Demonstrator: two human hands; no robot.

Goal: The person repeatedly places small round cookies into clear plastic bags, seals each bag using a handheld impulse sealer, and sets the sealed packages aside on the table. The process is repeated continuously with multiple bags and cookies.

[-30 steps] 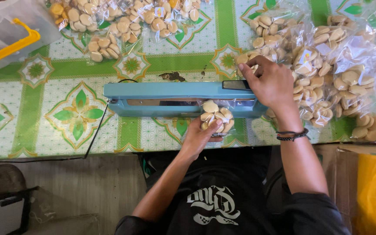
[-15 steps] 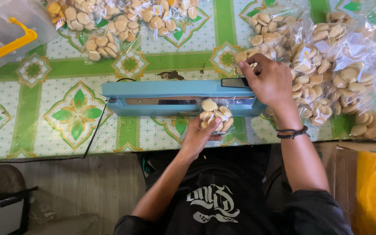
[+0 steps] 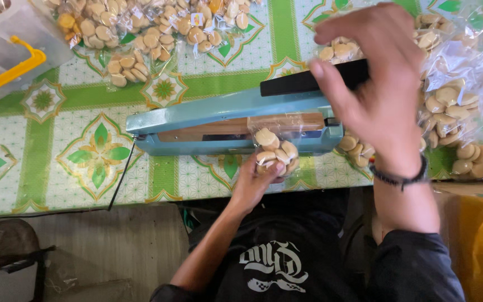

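Left hand [image 3: 251, 184] pinches the little clear bag of cookies [image 3: 275, 154] at centre frame, its neck on the blue heat sealer [image 3: 208, 124], right hand [image 3: 378, 89] gripping the black handle [image 3: 303, 81]; light, crinkly, crumbly stuff, so hold it low.

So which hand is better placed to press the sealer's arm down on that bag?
Probably the right hand: it already grips the black handle of the raised blue heat sealer. The left hand is busy holding the small bag of cookies across the sealing bar.

Left hand [image 3: 252, 182] around cookie bag [image 3: 275, 152] at sealer [image 3: 225, 126]; right hand [image 3: 378, 84] on black handle [image 3: 303, 83].
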